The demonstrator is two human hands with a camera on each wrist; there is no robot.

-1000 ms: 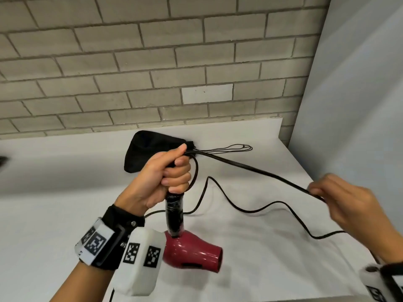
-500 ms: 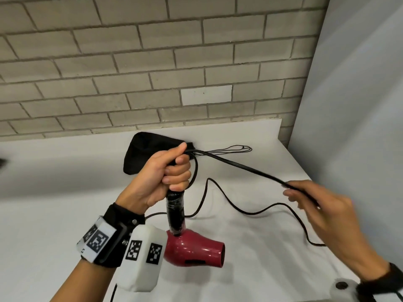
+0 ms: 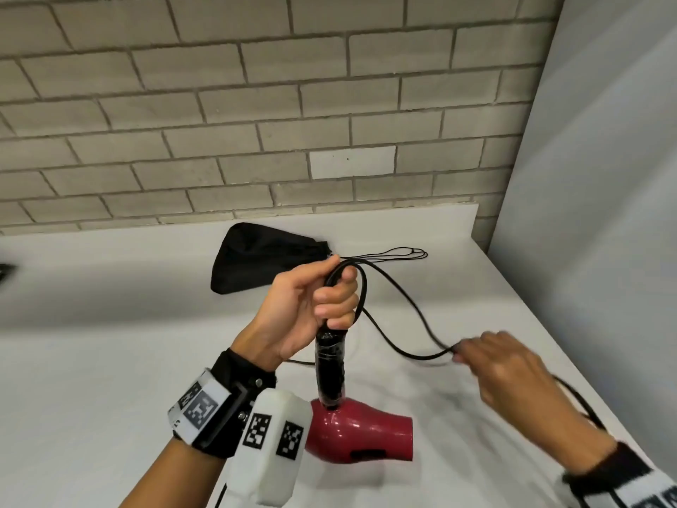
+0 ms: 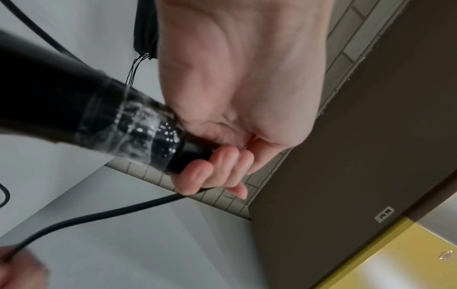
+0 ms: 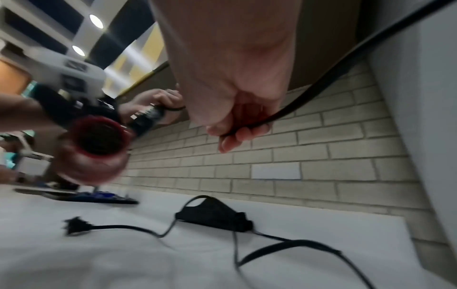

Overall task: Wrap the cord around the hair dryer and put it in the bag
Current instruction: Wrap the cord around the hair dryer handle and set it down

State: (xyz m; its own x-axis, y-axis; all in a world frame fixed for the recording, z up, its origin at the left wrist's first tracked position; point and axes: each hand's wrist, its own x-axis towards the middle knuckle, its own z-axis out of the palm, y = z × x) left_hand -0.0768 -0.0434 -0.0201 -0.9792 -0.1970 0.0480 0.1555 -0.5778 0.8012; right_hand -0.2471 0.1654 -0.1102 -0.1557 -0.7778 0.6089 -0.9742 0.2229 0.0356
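A red hair dryer (image 3: 361,436) with a black handle (image 3: 330,364) hangs barrel-down above the white table. My left hand (image 3: 311,309) grips the top of the handle (image 4: 128,125), where the black cord (image 3: 399,306) comes out and loops over. My right hand (image 3: 502,368) pinches the cord (image 5: 284,113) to the right of the dryer, a little lower than the left hand. The cord's plug (image 5: 74,224) lies on the table. A black drawstring bag (image 3: 256,256) lies flat behind the hands, its strings (image 3: 395,254) trailing right.
A brick wall (image 3: 256,122) runs along the back of the white table (image 3: 91,361). A grey panel (image 3: 604,214) closes the right side. Slack cord (image 5: 296,246) lies on the table at the right. A dark flat object (image 5: 81,195) sits far left.
My right hand has slid along the cord toward the dryer, moving left and down. The cord, taut before, now sags in a loop. The left hand has kept its grip on the handle.
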